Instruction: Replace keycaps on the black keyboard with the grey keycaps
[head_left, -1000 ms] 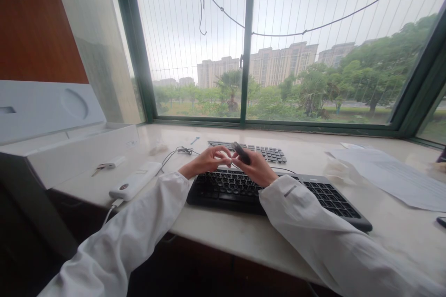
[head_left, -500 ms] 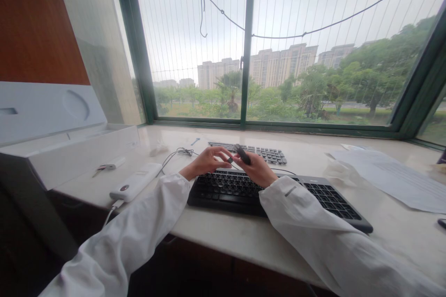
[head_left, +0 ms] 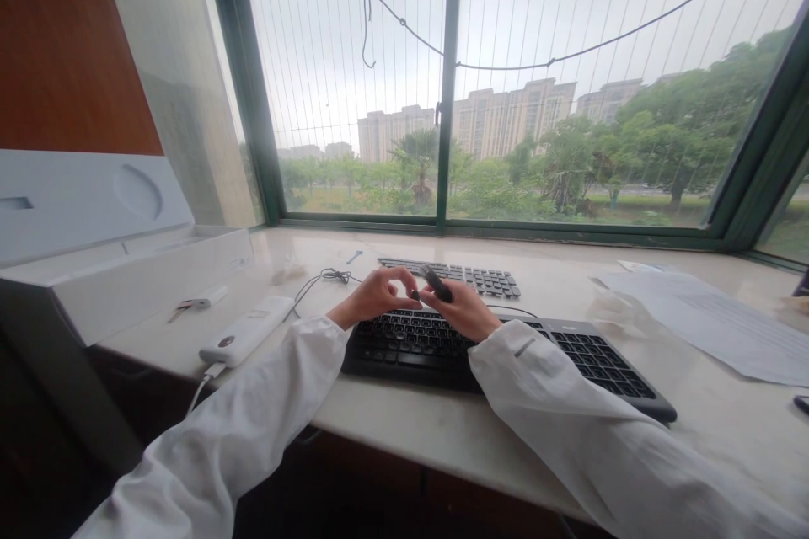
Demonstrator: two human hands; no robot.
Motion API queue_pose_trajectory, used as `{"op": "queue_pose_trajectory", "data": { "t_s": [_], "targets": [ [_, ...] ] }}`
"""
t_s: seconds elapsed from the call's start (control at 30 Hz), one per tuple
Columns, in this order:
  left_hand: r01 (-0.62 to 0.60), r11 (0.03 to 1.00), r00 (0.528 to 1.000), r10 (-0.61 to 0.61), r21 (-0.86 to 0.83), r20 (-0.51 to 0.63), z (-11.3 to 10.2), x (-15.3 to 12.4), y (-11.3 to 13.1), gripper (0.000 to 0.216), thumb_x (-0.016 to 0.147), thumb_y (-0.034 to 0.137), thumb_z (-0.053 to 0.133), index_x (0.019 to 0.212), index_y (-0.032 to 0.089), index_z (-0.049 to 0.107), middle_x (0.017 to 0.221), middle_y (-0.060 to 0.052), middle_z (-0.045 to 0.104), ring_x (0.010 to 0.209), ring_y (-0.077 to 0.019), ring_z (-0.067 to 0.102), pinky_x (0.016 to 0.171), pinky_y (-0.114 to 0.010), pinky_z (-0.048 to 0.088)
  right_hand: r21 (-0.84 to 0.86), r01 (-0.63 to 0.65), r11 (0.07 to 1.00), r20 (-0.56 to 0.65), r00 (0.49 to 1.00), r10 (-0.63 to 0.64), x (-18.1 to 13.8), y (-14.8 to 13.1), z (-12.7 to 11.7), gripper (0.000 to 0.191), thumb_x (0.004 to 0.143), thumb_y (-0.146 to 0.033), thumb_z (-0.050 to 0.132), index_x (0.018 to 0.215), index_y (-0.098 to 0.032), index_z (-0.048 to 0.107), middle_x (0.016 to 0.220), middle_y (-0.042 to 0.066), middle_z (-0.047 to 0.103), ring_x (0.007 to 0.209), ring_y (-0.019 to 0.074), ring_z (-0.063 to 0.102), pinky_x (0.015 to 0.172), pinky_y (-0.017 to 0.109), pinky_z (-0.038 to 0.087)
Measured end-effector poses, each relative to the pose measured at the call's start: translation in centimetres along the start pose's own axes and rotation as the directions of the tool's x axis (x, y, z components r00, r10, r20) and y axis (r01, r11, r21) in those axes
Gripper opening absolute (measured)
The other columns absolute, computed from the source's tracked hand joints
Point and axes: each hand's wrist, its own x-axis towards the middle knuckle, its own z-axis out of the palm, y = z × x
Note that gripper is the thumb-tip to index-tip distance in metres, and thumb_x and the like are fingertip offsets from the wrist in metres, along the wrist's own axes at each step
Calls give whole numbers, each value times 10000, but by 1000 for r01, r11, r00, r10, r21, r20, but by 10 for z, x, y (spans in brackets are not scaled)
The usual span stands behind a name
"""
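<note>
My left hand [head_left: 377, 296] is closed in a pinch on a small black keycap [head_left: 415, 295], above the left part of a black keyboard [head_left: 410, 355]. My right hand [head_left: 468, 309] is wrapped round a short black brush [head_left: 436, 284], its end pointing up and to the left. The fingertips of both hands are close together; whether brush and keycap touch I cannot tell. On the keyboard many keys are off, leaving bare sockets. Just behind my hands, loose keycaps [head_left: 493, 281] lie in rows on the table.
On the left are a white power bank [head_left: 243, 337] with a cable, a small white adapter [head_left: 208, 296] and an open white box [head_left: 158, 278]. A thin black cable [head_left: 329, 274] lies coiled behind. Papers [head_left: 714, 320] and a clear plastic bag [head_left: 623, 312] lie right.
The brush has tilted and shifted slightly left and down in my right hand. My left fingers have turned the keycap a little; both arms stay nearly in place.
</note>
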Motion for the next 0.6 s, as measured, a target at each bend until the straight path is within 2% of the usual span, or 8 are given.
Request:
{"op": "queue_pose_trajectory", "data": {
  "t_s": [0.13, 0.27, 0.4, 0.6],
  "targets": [
    [-19, 1000, 998, 18, 20, 59, 1, -2, 3, 380, 667, 424, 787, 807, 121, 606, 828, -18, 630, 561, -43, 474, 479, -165, 326, -4, -2, 1000, 30, 1000, 3, 0, 1, 1, 322, 841, -469, 550, 849, -184, 701, 791, 31, 690, 765, 205, 623, 681, 292, 411],
    [-30, 999, 997, 29, 11, 71, 2, -2, 2, 368, 687, 425, 772, 840, 127, 621, 840, -26, 634, 642, -78, 540, 507, -171, 371, -59, -19, 998, 6, 1000, 20, 0, 1, 2, 325, 848, -454, 528, 799, -177, 690, 732, 17, 666, 709, 181, 600, 652, 277, 397],
    [-48, 999, 998, 48, 1, 42, 2, -1, -1, 329, 735, 416, 735, 860, 128, 638, 857, -40, 638, 742, -115, 583, 543, -182, 409, -32, -37, 999, -2, 999, 37, 2, 1, 2, 289, 843, -416, 526, 821, -177, 687, 769, 15, 674, 746, 178, 603, 683, 278, 402],
    [-55, 998, 998, 55, 23, 4, 3, 0, -5, 359, 726, 411, 749, 933, 138, 641, 854, -40, 645, 753, -124, 605, 540, -180, 409, 57, -51, 997, 6, 999, 51, 5, 6, 4, 268, 828, -390, 525, 855, -186, 696, 824, 21, 690, 814, 193, 613, 765, 302, 423]
  ]
}}
